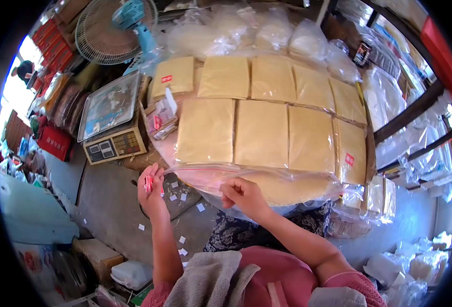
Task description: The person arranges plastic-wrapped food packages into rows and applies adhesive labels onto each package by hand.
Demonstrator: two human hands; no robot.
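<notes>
My left hand (155,200) is at the near left edge of the work surface, fingers closed around small red-and-white labels (148,184). Further right, my right hand (245,198) is curled with fingertips together, over the near edge of a clear plastic zip bag (205,176). What those fingertips hold, if anything, is too small to make out. Beyond both hands lie two rows of flat tan packets in clear bags, the closest being a front-row packet (205,130). Red labels show on a back-left packet (174,71) and a right-end packet (349,153).
A pile of printed slips (162,117) lies left of the packets. Beside it, a carton (114,146) carries a clear-lidded tray (111,105). A fan (114,30) stands behind. White paper squares (183,197) litter the floor. A metal rack (410,115) borders the right side.
</notes>
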